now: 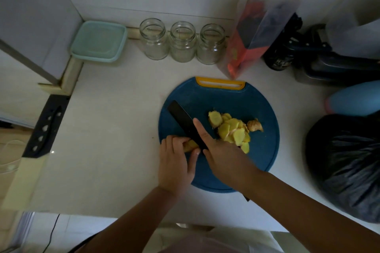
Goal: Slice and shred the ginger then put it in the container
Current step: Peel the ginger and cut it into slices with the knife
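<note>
Crosswise, knife (182, 118) over held ginger (191, 144)

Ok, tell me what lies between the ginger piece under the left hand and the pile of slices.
The black knife, the right hand laying a forefinger along it, stands between the ginger piece and the slices in the head view.
</note>
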